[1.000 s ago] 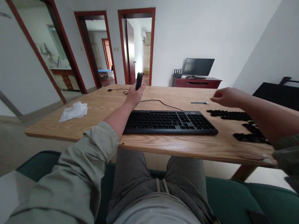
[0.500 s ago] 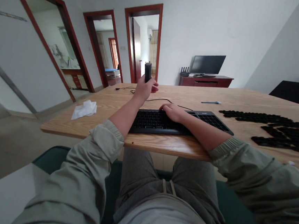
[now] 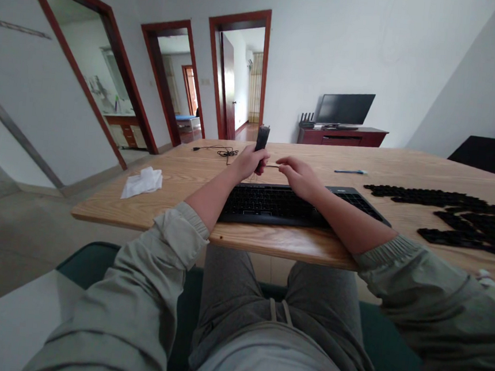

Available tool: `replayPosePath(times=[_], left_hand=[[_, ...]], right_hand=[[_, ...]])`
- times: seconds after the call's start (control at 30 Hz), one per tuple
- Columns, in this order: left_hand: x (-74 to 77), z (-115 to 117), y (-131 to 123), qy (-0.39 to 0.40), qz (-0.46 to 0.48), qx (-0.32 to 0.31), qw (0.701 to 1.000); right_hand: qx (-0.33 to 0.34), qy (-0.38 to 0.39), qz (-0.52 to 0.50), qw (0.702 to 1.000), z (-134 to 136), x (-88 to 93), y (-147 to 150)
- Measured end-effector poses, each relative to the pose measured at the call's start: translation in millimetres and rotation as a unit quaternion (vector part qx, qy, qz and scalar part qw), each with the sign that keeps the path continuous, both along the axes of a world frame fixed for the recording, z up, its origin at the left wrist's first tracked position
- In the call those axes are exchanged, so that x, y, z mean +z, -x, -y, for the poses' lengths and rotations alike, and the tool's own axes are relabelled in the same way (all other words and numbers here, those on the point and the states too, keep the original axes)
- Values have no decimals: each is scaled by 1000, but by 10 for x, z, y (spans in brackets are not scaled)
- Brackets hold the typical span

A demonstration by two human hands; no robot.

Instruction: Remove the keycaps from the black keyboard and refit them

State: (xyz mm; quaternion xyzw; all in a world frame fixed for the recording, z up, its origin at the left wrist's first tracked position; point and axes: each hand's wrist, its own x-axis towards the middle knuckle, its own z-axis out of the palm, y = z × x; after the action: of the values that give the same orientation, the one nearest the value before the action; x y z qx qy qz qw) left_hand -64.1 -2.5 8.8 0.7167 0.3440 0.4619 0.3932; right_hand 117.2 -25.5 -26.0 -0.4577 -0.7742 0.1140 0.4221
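- Here, a wooden table [image 3: 409, 165] is seen across the view, with a dark red cabinet [image 3: 342, 138] and a monitor [image 3: 344, 108] beyond it.
- A black keyboard [image 3: 271, 209] is laid near the table's front edge, under both hands.
- Loose black keycaps [image 3: 471, 225] are spread in rows to the right of the keyboard.
- The left hand [image 3: 244, 163] is clenched around a dark cylindrical object [image 3: 262, 138], which is held upright above the keyboard.
- The right hand [image 3: 299, 177] is kept just beside it, fingers curled inward; whether anything is pinched cannot be told.
- A crumpled white tissue [image 3: 142, 182], a thin black cable [image 3: 227, 152] and a blue pen [image 3: 350, 171] are left on the table.
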Motion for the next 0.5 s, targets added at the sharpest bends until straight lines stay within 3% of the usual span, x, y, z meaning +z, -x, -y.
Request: replayPosePath(times=[0.1, 0.27, 0.37, 0.5], left_hand=[[-35, -22, 54, -87, -126, 17, 988], [-12, 142, 56, -250, -307, 50, 917], [21, 225, 62, -270, -354, 45, 894], [68, 228, 195, -225, -344, 5, 911]], right_hand=[[32, -20, -87, 996, 101, 79, -23], [102, -8, -135, 986, 206, 147, 54], [72, -33, -143, 987, 184, 168, 78], [16, -50, -133, 990, 169, 203, 32]])
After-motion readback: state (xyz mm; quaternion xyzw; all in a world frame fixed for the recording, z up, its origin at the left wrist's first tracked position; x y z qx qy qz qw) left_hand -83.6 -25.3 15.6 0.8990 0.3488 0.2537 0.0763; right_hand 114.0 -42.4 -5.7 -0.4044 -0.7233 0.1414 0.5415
